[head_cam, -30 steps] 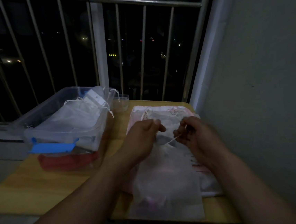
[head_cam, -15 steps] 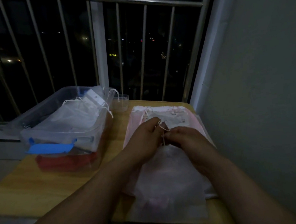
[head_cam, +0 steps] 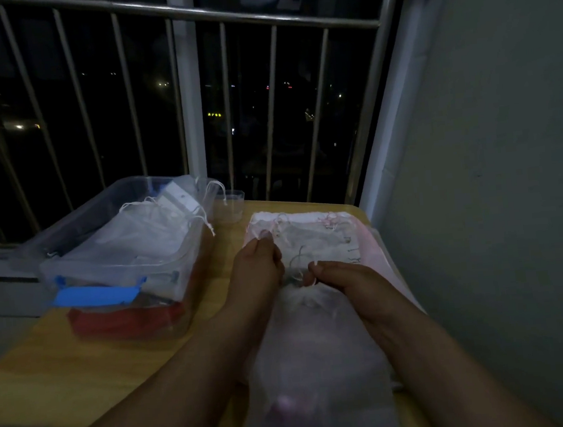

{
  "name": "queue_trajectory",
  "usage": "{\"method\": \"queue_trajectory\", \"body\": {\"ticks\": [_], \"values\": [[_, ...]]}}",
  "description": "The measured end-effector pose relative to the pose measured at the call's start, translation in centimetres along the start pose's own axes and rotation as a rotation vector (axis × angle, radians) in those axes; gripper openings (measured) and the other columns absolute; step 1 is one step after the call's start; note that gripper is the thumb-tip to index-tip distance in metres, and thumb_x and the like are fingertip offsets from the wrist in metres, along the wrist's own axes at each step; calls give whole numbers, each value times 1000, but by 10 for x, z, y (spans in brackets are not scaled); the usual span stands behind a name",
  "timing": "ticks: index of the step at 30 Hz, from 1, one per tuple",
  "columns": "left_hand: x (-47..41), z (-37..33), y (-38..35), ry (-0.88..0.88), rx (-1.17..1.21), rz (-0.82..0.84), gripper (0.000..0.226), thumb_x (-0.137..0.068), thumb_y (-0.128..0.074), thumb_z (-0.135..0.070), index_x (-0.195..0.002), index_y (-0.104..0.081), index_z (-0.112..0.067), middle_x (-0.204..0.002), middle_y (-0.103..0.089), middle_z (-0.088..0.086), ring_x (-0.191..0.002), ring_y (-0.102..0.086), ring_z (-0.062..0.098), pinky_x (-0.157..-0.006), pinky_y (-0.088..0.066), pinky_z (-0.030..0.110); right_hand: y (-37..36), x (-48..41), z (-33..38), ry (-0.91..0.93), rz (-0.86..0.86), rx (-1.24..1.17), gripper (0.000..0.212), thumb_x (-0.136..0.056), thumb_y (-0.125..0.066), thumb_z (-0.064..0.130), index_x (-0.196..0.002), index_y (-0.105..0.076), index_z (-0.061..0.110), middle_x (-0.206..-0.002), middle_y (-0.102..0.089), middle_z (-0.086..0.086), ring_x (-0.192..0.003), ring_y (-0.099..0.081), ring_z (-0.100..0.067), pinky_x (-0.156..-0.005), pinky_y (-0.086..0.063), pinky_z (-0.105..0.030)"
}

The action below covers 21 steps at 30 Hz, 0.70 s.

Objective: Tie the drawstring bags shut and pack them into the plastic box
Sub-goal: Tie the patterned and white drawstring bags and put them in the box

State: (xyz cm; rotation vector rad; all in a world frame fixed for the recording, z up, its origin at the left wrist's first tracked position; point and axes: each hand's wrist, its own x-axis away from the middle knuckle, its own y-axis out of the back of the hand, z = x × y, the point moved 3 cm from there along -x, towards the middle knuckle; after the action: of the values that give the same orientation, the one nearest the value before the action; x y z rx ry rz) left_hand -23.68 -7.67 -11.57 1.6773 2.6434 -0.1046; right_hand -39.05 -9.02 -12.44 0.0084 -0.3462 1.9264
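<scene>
Two bare hands meet at the gathered neck of a sheer white drawstring bag (head_cam: 318, 364), which lies flat on the near right part of the wooden table (head_cam: 64, 365), its bottom end reaching the table's near edge. The left hand (head_cam: 260, 270) has its fingers curled in, thumb and forefinger pressed together on the drawstring (head_cam: 296, 258). The right hand (head_cam: 340, 280) is curled the same way just beside it, fingertips pinching the other side of the cord. A thin loop of cord stands up between the two hands. The light is dim, so whether a knot has formed there is hard to tell. Something pink shows faintly through the fabric near the bag's bottom. Beyond the hands, partly under the bag, lies a stack of more bags (head_cam: 313, 234), pale pink and white, with loose cords at their far end. The clear plastic box (head_cam: 113, 264) sits on the left part of the table, well apart from the hands, with a blue latch (head_cam: 95, 295) on its near wall and something red low inside. Several packed bags (head_cam: 137, 234) are heaped in it, their strings trailing over its right rim. A small clear cup (head_cam: 229, 206) stands just beside the box's far right corner. A metal railing (head_cam: 254, 16) and a night view lie behind the table.
</scene>
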Motion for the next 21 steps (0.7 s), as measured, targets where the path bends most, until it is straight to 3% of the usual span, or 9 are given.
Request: {"method": "queue_trajectory", "body": {"ticks": [3, 7, 11, 16, 19, 21], "values": [[4, -10, 2, 117, 178, 47, 53, -109, -36, -44, -61, -42, -22, -51, -36, -2, -44, -28, 14, -41, -21, 24, -1, 4, 8, 90, -67, 441, 27, -95, -67, 19, -71, -77, 11, -87, -77, -11, -86, -70, -22, -81, -55, -32], [-3, -28, 0, 103, 322, 175, 47, -110, -34, -40, -74, -54, -17, -58, -48, 1, -50, -40, 15, -47, -33, 26, -12, 8, 13, 133, -1, 713, 27, -91, -68, 18, -66, -77, 13, -77, -75, -1, -74, -64, -11, -78, -52, -31], [-5, -32, -12, 102, 371, 294, 50, -111, -33, -42, -88, -61, -8, -70, -67, 10, -59, -59, 18, -55, -51, 28, -18, 9, 12, 183, 123, 771, 28, -96, -67, 20, -71, -79, 16, -85, -78, 1, -90, -69, -19, -92, -52, -35], [-7, -29, -20, 70, 326, 341, 53, -111, -32, -45, -109, -67, -5, -97, -77, 15, -86, -74, 24, -83, -61, 36, -24, 11, 12, 241, 190, 816, 27, -97, -66, 23, -73, -77, 17, -86, -77, -4, -91, -69, -26, -92, -52, -39], [-4, -32, -21, 19, 125, 425, 46, -108, -36, -52, -127, -63, -20, -110, -78, 5, -104, -74, 23, -96, -57, 39, -18, 6, 10, 203, 142, 714, 26, -97, -66, 16, -75, -79, 14, -88, -78, -4, -91, -71, -22, -94, -54, -39], [0, -31, -17, -33, -81, 440, 44, -106, -41, -53, -130, -60, -21, -114, -75, 2, -99, -73, 18, -91, -58, 34, -9, 3, 9, 165, 91, 577, 27, -97, -66, 13, -74, -80, 12, -88, -78, -8, -92, -73, -22, -98, -55, -41]]}}
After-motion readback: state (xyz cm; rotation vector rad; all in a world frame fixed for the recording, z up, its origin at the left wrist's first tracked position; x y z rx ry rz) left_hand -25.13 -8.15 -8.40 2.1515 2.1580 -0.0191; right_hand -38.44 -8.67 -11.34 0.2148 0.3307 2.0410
